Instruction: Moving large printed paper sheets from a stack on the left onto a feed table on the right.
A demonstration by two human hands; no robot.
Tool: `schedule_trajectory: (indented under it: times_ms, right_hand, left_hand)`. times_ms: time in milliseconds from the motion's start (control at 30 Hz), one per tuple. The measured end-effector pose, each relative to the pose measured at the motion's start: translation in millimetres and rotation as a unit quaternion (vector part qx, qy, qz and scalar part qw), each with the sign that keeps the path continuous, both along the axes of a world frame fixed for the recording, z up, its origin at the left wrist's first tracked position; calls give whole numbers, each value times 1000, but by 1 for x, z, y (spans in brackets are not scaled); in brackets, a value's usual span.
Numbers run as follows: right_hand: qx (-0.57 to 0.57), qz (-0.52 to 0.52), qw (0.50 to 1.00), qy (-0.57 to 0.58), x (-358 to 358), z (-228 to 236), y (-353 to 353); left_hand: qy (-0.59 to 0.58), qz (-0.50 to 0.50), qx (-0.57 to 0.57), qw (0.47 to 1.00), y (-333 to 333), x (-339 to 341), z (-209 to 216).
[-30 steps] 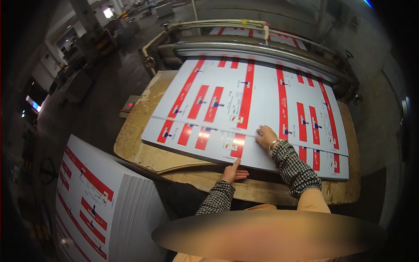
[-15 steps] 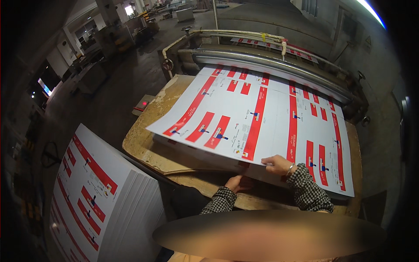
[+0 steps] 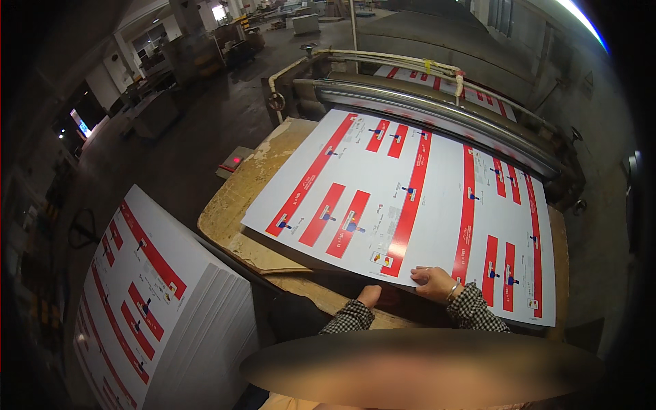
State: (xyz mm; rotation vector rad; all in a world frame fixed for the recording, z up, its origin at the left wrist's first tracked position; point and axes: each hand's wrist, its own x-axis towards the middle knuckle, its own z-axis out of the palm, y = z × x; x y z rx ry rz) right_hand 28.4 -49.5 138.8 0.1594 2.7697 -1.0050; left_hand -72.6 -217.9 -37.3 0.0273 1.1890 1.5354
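Observation:
A large white printed sheet (image 3: 437, 219) with red bands and small blue figures lies across the worn wooden table (image 3: 273, 154). Its far edge meets the metal rollers (image 3: 437, 109). My right hand (image 3: 435, 283) is closed on the sheet's near edge, thumb on top and some fingers out of sight. To the left of it, my left hand (image 3: 370, 295) is just below the same edge; its fingers are mostly hidden, so I cannot tell its grip.
A thick stack of similar printed sheets (image 3: 147, 287) stands at the lower left, beside the table. A small box with a red light (image 3: 234, 162) is at the table's left edge. More printed sheet (image 3: 410, 74) shows beyond the rollers. Handwheels (image 3: 276, 101) flank the roller frame.
The sheet's near edge has come down and toward me, and its left corner lies flatter. My right hand has moved nearer with it. More printed sheet shows beyond the rollers.

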Motion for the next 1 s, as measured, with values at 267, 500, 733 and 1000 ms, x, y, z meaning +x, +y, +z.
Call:
schedule_trajectory:
  times_ms: [267,500,733,1000]
  right_hand:
    - [97,-219,971,-6,-51,-24,56]
    - [267,14,963,-34,-9,-36,-10]
    - [-19,-60,995,-72,-10,37,26]
    - [9,-39,998,39,5,15,15]
  left_hand:
    - [-19,-27,-7,999,5,-1,63]
    - [-63,-22,30,997,-1,0,65]
    - [-132,-10,73,989,7,4,39]
    - [-121,-34,25,992,31,0,-6]
